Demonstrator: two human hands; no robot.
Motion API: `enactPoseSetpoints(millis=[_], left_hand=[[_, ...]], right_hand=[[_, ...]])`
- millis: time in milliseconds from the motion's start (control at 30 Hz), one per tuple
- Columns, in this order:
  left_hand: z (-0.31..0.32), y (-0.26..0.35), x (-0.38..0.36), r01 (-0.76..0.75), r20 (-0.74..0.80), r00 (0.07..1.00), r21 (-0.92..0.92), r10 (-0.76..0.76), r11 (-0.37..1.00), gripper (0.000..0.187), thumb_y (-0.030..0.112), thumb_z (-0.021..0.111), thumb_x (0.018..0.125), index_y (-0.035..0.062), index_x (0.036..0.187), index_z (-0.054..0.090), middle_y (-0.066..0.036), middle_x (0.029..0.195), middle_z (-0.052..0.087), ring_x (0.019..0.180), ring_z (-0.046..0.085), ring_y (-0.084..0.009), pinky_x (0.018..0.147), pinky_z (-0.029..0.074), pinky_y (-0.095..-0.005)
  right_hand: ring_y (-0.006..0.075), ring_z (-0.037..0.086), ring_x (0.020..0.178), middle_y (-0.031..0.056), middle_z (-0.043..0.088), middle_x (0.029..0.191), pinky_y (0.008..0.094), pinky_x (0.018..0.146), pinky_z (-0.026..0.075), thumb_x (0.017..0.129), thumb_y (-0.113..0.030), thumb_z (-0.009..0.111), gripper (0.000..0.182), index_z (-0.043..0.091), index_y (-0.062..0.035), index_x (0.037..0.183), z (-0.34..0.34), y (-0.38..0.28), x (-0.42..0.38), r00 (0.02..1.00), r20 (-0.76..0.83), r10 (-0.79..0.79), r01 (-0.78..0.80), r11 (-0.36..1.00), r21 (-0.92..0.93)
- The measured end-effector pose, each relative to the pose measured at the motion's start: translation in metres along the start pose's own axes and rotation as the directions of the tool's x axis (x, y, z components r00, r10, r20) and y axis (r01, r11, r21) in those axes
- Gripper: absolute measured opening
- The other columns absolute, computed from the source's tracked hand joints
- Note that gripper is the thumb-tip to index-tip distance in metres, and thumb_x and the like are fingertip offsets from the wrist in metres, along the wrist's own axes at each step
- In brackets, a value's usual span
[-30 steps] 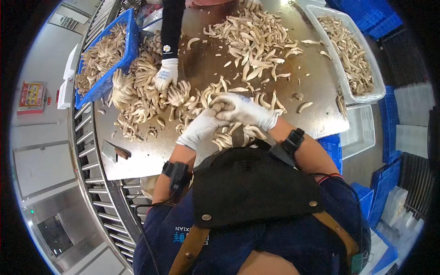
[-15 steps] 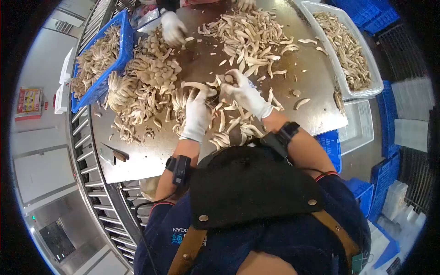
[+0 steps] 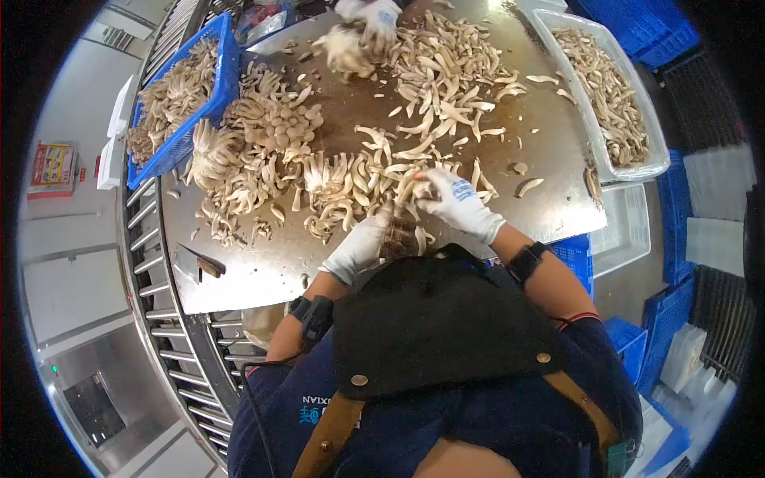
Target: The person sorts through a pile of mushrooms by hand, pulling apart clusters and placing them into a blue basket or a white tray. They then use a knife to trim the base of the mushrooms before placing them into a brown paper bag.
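Note:
My left hand (image 3: 358, 248), in a white glove, is closed on a mushroom cluster (image 3: 398, 237) with a dark base, close to the table's near edge. My right hand (image 3: 462, 209), gloved too, has its fingers closed around a pale mushroom stem (image 3: 420, 191) just above that cluster. Loose mushrooms (image 3: 358, 187) lie beyond both hands. To the left is a heap of unseparated mushroom clusters (image 3: 267, 127). Farther back spreads a pile of single mushrooms (image 3: 446, 64).
Across the metal table (image 3: 550, 195), a co-worker's gloved hands (image 3: 376, 22) handle another mushroom cluster (image 3: 344, 52). A blue basket (image 3: 227, 72) of clusters stands left; a white lined bin (image 3: 655, 135) of mushrooms stands right. A knife (image 3: 209, 268) lies at the near left.
Both my hands have moved nearer to me, from mid-table to the dark-based cluster at the edge. The co-worker's hand has shifted right, and a cluster now shows there.

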State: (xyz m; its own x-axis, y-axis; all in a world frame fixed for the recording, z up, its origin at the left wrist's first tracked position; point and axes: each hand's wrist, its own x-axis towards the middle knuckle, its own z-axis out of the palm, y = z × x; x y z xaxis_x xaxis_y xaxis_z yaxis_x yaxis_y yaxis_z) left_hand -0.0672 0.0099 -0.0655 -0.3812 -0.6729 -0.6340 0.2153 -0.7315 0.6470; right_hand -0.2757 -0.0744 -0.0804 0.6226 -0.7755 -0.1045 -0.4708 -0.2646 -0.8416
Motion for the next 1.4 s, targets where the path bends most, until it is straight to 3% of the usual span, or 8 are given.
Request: enactPoseSetpoints(millis=[133, 500, 600, 833, 900, 1100, 1267, 1400], left_hand=[[0.025, 0.007, 0.003, -0.262, -0.026, 0.957, -0.492, 0.287, 0.830, 0.056, 0.046, 0.043, 0.100, 0.0045, 0.139, 0.043, -0.008, 0.121, 0.059, 0.099, 0.058, -0.0147, 0.089, 0.047, -0.0304], [0.026, 0.015, 0.002, -0.567, -0.139, 0.817, -0.367, 0.559, 0.737, 0.050, 0.013, 0.047, 0.101, 0.0090, 0.147, 0.029, -0.011, 0.116, 0.055, 0.102, 0.057, -0.0218, 0.086, 0.051, -0.0354], [-0.003, 0.000, 0.013, -0.592, 0.174, 0.660, 0.720, 0.731, 0.363, 0.048, 0.023, 0.045, 0.102, 0.0108, 0.146, 0.031, -0.010, 0.136, 0.050, 0.114, 0.057, -0.0194, 0.095, 0.051, -0.0327], [-0.001, 0.026, 0.011, -0.389, -0.245, 0.724, 0.628, 0.645, 0.675, 0.045, 0.024, 0.046, 0.100, 0.0066, 0.141, 0.041, -0.008, 0.100, 0.060, 0.091, 0.059, -0.0182, 0.075, 0.052, -0.0318], [0.004, 0.038, 0.008, -0.449, -0.463, 0.805, -0.070, 0.370, 0.891, 0.043, 0.031, 0.047, 0.100, 0.0086, 0.137, 0.045, -0.008, 0.103, 0.059, 0.091, 0.059, -0.0180, 0.073, 0.052, -0.0313], [-0.062, -0.041, -0.044, 0.218, -0.419, 0.908, 0.527, 0.028, 0.821, 0.041, 0.034, 0.060, 0.090, 0.0006, 0.113, 0.065, -0.017, 0.098, 0.066, 0.091, 0.063, -0.0201, 0.077, 0.051, -0.0323], [-0.035, -0.075, 0.026, -0.078, -0.333, 0.908, 0.463, 0.255, 0.883, 0.042, 0.027, 0.055, 0.091, -0.0039, 0.120, 0.058, -0.019, 0.116, 0.064, 0.110, 0.058, -0.0274, 0.097, 0.043, -0.0326], [-0.054, -0.036, 0.026, -0.162, -0.364, 0.790, 0.651, 0.493, 0.742, 0.046, 0.021, 0.052, 0.094, -0.0026, 0.133, 0.047, -0.020, 0.121, 0.062, 0.113, 0.057, -0.0259, 0.100, 0.043, -0.0331]], right_hand=[[0.0343, 0.054, 0.120, 0.0198, 0.054, 0.132, 0.0410, 0.105, 0.039, 0.083, -0.033, 0.069, 0.066, 0.046, -0.0007, 0.136, 0.003, -0.038, -0.006, 0.896, -0.023, -0.444, 0.429, 0.876, -0.222], [0.0121, 0.060, 0.085, 0.0090, 0.062, 0.099, 0.0264, 0.073, 0.050, 0.095, -0.018, 0.059, 0.035, 0.050, 0.0047, 0.121, -0.011, -0.045, 0.003, 0.990, -0.038, 0.138, -0.071, 0.706, 0.704], [0.0157, 0.063, 0.070, 0.0119, 0.061, 0.110, 0.0266, 0.066, 0.053, 0.096, -0.019, 0.056, 0.039, 0.045, 0.0042, 0.125, 0.003, -0.039, 0.005, 0.990, 0.140, 0.016, -0.116, 0.650, 0.751], [0.0135, 0.058, 0.069, 0.0039, 0.059, 0.079, 0.0239, 0.050, 0.050, 0.096, -0.017, 0.056, 0.025, 0.049, -0.0013, 0.114, 0.006, -0.063, 0.025, 0.954, 0.148, 0.261, -0.236, 0.348, 0.907], [0.0197, 0.059, 0.091, 0.0090, 0.060, 0.092, 0.0303, 0.076, 0.052, 0.094, -0.023, 0.061, 0.043, 0.044, 0.0013, 0.125, 0.003, -0.031, 0.041, 0.980, 0.041, 0.194, -0.150, 0.593, 0.791], [0.0319, 0.055, 0.119, 0.0260, 0.055, 0.129, 0.0380, 0.103, 0.041, 0.092, -0.031, 0.060, 0.066, 0.035, 0.0018, 0.143, 0.019, 0.016, -0.007, 0.986, 0.039, 0.160, -0.164, 0.968, 0.192], [0.0328, 0.008, 0.148, 0.0215, 0.012, 0.159, 0.0395, 0.120, 0.012, 0.094, -0.023, 0.056, 0.066, 0.027, -0.0108, 0.152, 0.077, 0.022, 0.003, 0.821, 0.570, 0.016, -0.061, 0.996, 0.059], [0.0319, 0.042, 0.130, 0.0194, 0.040, 0.144, 0.0395, 0.110, 0.032, 0.097, -0.015, 0.050, 0.053, 0.033, -0.0020, 0.145, 0.037, 0.057, 0.047, 0.978, 0.197, 0.075, -0.137, 0.938, 0.319]])
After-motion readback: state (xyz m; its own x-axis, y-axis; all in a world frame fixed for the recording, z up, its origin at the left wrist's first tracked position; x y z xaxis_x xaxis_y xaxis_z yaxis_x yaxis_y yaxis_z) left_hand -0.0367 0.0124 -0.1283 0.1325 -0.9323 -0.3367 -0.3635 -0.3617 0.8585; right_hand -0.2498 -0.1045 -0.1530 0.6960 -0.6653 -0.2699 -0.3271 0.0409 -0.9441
